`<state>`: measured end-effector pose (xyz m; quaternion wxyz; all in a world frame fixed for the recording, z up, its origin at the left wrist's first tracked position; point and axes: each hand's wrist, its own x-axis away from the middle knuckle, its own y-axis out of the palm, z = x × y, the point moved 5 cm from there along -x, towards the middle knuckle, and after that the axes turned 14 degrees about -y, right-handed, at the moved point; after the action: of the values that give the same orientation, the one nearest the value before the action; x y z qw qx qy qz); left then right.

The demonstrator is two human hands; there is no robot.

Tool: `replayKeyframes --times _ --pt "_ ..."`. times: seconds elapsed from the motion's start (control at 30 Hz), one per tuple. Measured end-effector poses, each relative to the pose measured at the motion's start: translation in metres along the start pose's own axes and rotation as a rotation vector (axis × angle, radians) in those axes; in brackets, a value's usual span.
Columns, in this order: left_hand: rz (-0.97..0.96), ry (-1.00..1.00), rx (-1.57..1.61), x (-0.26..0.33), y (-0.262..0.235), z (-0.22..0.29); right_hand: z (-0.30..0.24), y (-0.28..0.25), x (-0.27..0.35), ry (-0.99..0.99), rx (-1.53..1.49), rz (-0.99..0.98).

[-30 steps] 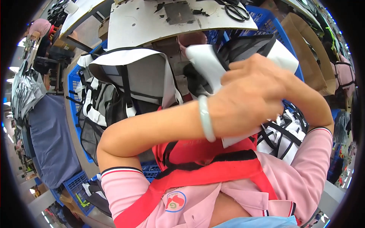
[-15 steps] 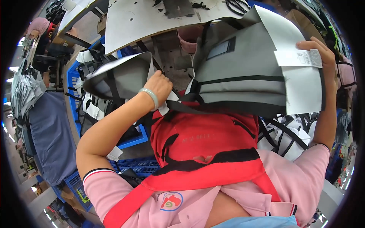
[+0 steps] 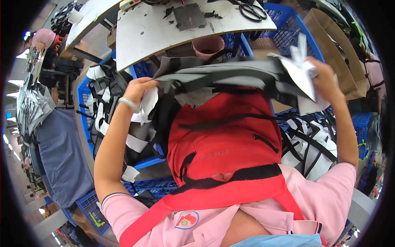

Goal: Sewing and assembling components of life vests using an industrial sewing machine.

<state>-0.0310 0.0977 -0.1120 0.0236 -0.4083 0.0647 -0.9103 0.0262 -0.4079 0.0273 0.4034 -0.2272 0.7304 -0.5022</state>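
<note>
Fabric piece (image 3: pixel 242 71), grey and black, hung just off the near edge of the white table (image 3: pixel 144 47).
Left hand (image 3: pixel 138 90) had fingers curled round one end, right hand (image 3: pixel 326 81) clutched the white flap (image 3: pixel 297 76) opposite; probably light and floppy, best grabbed by its ends. Scissors (image 3: pixel 252 13) lay by the table's right corner, blue basket (image 3: pixel 84 119) near its left.

Bright light, fisheye-curved edges, motion-blurred grey fabric (image 3: pixel 230 69)
</note>
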Motion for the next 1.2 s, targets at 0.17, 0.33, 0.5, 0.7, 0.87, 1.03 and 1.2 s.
replayKeyframes --times 0.17,0.33,0.5,0.7,0.87,1.03,1.2 --pt "0.077 0.236 0.035 0.032 0.001 0.017 0.027 0.042 0.035 0.649 -0.24 -0.48" --pt "0.101 0.749 -0.637 0.092 0.097 0.072 -0.064 -0.009 -0.039 -0.031 -0.432 -0.585" --pt "-0.297 1.103 -0.754 0.183 0.184 0.106 -0.141 -0.019 -0.102 -0.644 -0.367 -0.352" --pt "-0.05 0.977 -0.565 0.17 0.139 0.141 -0.12 0.009 -0.124 -0.452 -0.41 -0.407" --pt "-0.155 0.507 -0.296 0.098 0.111 0.144 -0.092 0.032 -0.146 -0.313 -0.608 -0.264" --pt "-0.214 0.5 -0.226 0.065 0.102 0.16 -0.059 0.046 -0.167 -0.299 -0.645 -0.248" --pt "-0.08 0.458 -0.186 0.024 0.088 0.176 -0.03 0.068 -0.198 -0.232 -0.71 -0.272"
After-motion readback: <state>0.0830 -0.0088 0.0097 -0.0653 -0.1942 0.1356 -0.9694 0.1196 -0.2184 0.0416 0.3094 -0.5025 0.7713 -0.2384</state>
